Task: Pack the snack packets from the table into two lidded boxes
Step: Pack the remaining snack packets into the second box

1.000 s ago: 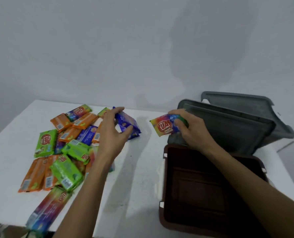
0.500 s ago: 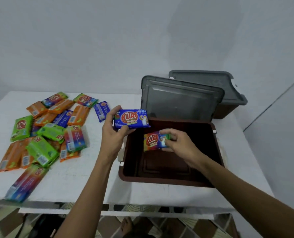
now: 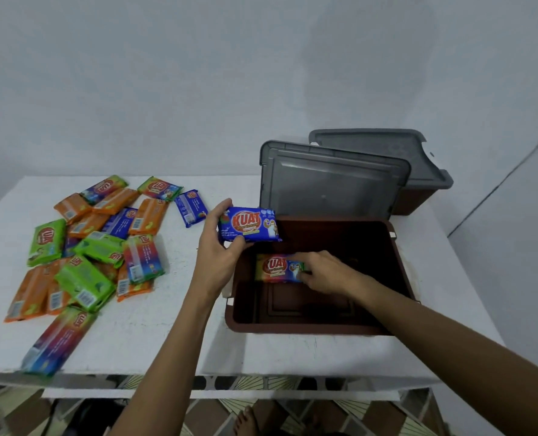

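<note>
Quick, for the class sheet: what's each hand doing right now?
Left hand: grips the blue packet.
Right hand: holds the rainbow packet inside the brown box.

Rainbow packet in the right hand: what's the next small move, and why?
Probably set it down and release the grip. The right hand pinches the rainbow packet inside the open brown box, low over its bare floor; whether it touches is unclear. The left hand holds a blue packet over the box's left rim, ready to follow.
</note>
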